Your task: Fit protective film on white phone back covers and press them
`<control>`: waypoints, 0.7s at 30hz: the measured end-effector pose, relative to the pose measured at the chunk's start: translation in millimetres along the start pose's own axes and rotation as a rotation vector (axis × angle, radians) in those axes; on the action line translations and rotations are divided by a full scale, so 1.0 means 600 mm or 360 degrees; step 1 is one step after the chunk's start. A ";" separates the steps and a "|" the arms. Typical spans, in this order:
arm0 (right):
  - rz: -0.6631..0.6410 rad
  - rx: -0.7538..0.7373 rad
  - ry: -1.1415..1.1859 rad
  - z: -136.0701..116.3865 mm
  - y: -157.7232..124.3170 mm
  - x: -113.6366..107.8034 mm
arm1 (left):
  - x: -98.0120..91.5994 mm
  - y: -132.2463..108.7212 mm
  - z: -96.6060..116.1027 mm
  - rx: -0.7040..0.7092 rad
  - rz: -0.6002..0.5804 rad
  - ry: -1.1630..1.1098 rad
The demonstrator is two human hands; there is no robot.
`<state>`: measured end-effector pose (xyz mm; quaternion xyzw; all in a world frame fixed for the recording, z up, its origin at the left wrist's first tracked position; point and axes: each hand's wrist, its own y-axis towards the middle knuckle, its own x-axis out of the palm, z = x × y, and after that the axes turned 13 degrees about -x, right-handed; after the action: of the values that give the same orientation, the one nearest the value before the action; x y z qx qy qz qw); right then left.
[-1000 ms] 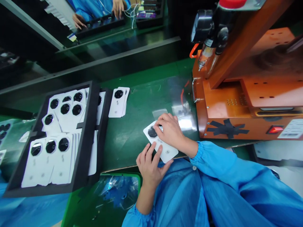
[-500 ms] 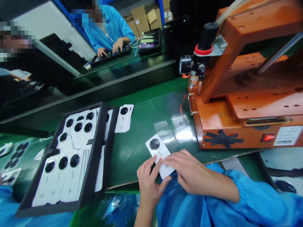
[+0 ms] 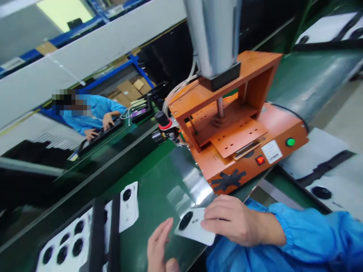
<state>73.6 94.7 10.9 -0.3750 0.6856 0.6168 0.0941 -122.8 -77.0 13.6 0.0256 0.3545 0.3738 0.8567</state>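
Note:
A white phone back panel (image 3: 200, 232) with a round black camera ring lies tilted over the green work surface near its front edge. My right hand (image 3: 229, 219) grips its right end, the fingers on top and the thumb hidden. Left of the panel, my left hand (image 3: 160, 245) is apart from it, with fingers stretched out and nothing in them. A small stack of similar white panels (image 3: 129, 207) rests further left, beside a black tray (image 3: 96, 234) holding several more.
An orange press machine (image 3: 227, 151) with a lit green button stands behind my right hand. Clear film (image 3: 195, 181) lies beside it. Across the bench a person in blue (image 3: 96, 109) handles a dark object. More panels (image 3: 337, 189) lie at the right.
The view has swung right and up, showing more of the machine. My left hand has come off the panel, while my right hand has moved to its right end and the panel has turned.

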 end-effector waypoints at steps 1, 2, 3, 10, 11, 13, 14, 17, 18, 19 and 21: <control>0.0053 -0.0004 -0.0007 -0.004 -0.008 -0.026 | 0.003 0.010 0.008 -0.0100 -0.0047 -0.0149; 0.0081 -0.0010 -0.0035 -0.010 -0.017 -0.054 | 0.010 0.022 0.019 -0.0212 -0.0122 -0.0311; 0.0086 -0.0008 -0.0085 -0.018 -0.028 -0.083 | 0.018 0.034 0.032 -0.0325 -0.0214 -0.0464; 0.0047 0.0397 -0.0862 -0.089 -0.122 -0.244 | 0.126 0.126 0.160 -0.0607 -0.1117 -0.0515; 0.0051 0.0419 -0.0971 -0.096 -0.134 -0.256 | 0.142 0.137 0.176 -0.0582 -0.1224 -0.0533; 0.0044 0.0437 -0.1159 -0.106 -0.152 -0.273 | 0.171 0.153 0.203 -0.0549 -0.1411 -0.0590; 0.0037 0.0443 -0.1237 -0.109 -0.157 -0.279 | 0.182 0.159 0.213 -0.0540 -0.1483 -0.0610; 0.0027 0.0413 -0.1397 -0.111 -0.164 -0.289 | 0.202 0.168 0.228 -0.0513 -0.1561 -0.0607; 0.0014 0.0393 -0.1422 -0.110 -0.163 -0.291 | 0.205 0.170 0.229 -0.0504 -0.1558 -0.0594; -0.0004 0.0369 -0.1438 -0.109 -0.161 -0.293 | 0.206 0.171 0.229 -0.0499 -0.1553 -0.0580; -0.0039 0.0325 -0.1461 -0.104 -0.157 -0.296 | 0.207 0.172 0.228 -0.0508 -0.1549 -0.0539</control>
<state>278.3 112.3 57.0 -0.0603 0.6258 0.6471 0.4314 -43.0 109.6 74.7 -0.2121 0.1212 -0.0264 0.9693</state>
